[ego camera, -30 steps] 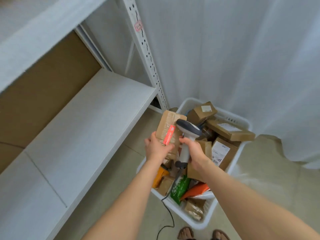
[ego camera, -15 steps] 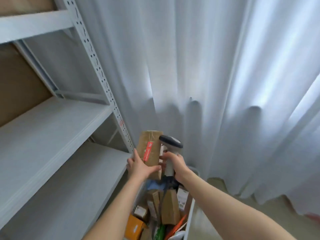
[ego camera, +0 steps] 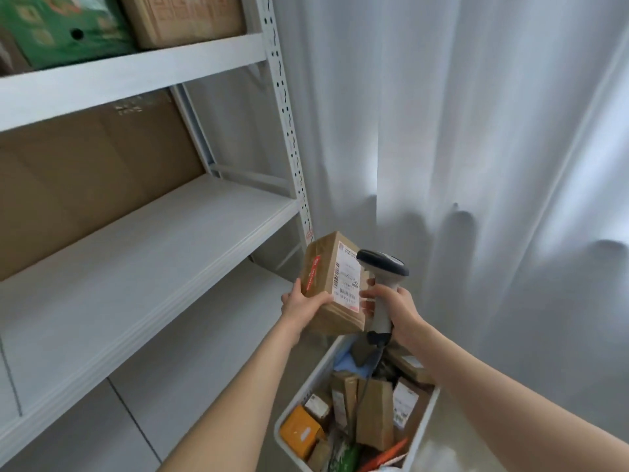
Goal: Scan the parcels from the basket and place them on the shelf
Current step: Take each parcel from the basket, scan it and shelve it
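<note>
Brown cardboard parcel [ego camera: 332, 284], white-labelled, sits in the curled grip of the left hand [ego camera: 301, 306]. The right hand [ego camera: 396, 306] wraps its grip round a grey handheld scanner [ego camera: 383, 281] beside it.

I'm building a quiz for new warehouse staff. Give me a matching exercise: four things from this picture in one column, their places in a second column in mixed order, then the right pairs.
Things
1. brown cardboard parcel with a white label
2. grey handheld barcode scanner
3. orange cardboard box
4. green printed carton

Places
A. on the top white metal shelf
B. held in the right hand
C. in the white plastic basket
D. held in the left hand

Pairs: 1-D, 2-B, 3-C, 4-A
</note>
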Motion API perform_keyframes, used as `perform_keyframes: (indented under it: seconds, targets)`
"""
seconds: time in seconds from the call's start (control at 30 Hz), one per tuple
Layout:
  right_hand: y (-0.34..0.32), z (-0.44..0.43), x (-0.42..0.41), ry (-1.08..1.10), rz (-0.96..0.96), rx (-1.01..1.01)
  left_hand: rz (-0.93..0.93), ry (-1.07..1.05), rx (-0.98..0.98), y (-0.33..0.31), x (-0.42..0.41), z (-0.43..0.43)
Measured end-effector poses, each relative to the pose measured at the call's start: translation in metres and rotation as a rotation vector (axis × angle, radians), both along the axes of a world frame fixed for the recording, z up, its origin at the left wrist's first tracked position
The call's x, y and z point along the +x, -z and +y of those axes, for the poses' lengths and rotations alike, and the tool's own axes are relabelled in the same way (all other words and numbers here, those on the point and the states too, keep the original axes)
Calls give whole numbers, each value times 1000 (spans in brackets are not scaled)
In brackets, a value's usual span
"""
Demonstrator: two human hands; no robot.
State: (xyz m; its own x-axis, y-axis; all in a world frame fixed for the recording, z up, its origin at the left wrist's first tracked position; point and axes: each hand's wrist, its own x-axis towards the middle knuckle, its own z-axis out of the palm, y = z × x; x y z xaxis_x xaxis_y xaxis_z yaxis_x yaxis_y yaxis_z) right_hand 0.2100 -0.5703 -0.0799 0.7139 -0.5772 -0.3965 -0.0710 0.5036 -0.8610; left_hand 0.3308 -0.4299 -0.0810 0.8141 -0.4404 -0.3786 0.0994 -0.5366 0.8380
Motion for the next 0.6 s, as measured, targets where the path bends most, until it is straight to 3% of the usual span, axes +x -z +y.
perform_keyframes:
  seconds: [0.27,0.47,0.6]
  targets:
    - [10,15,-2,-111,-36,-44,221,-21,-259,2,4,36]
    - [8,17,-2,-282,-4,-242,141,-53,-186,2,15,41]
    - [9,18,-4,-389,131,-396,78,-65,-127,2,24,48]
